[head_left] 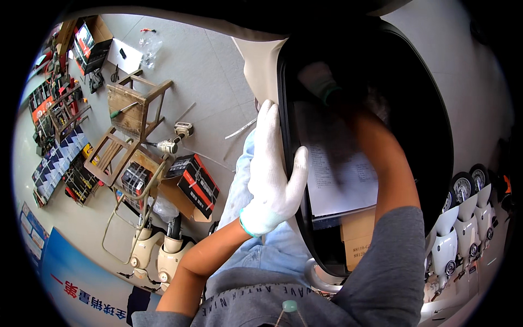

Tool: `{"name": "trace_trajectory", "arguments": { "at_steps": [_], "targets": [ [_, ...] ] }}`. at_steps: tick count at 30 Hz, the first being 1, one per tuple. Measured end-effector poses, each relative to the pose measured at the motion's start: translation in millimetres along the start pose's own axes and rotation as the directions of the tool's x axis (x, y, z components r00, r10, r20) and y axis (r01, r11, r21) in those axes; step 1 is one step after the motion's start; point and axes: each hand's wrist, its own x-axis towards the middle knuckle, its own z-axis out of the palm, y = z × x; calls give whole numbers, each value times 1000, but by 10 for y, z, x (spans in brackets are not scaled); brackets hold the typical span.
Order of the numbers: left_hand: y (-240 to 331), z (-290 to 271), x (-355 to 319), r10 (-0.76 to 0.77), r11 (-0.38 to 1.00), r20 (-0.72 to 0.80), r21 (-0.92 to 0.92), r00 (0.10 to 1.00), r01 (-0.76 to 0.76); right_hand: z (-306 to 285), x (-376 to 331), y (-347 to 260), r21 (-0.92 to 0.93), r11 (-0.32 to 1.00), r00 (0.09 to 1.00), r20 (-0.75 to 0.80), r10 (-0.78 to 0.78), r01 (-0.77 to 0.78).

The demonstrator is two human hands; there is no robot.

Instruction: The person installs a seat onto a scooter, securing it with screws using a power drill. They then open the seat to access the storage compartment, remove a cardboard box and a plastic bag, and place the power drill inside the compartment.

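My left hand [275,177], in a white knit glove with a green cuff, lies flat along the near-left rim of a black storage compartment [283,125]. Its fingers are stretched out and the thumb hooks over the rim. Deep inside the compartment reaches my right hand [317,79], gloved as well; shadow and motion blur hide its fingers. Beneath that forearm lie printed white paper sheets [332,185]. A brown cardboard box [357,237] sits at the compartment's near end. Clear plastic [377,103] shows faintly beside the right wrist.
To the left stand a wooden stool [128,109] with a green-handled screwdriver [124,110] on it, a cordless drill [169,144] and an orange-and-black carton [193,182]. Cream scooter parts [171,256] are at lower left. White scooters [463,240] line the right side.
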Motion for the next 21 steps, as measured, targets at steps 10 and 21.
{"name": "trace_trajectory", "arguments": {
  "at_steps": [10, 21],
  "targets": [
    [-30, -2, -11, 14, 1000, -8, 2, 1000, -14, 459, 117, -76, 308, 950, 991, -105, 84, -48],
    [-35, -4, 10, 53, 998, -41, 25, 998, -52, 813, 171, 161, 575, 775, 910, -118, 397, -263]
  ]
}}
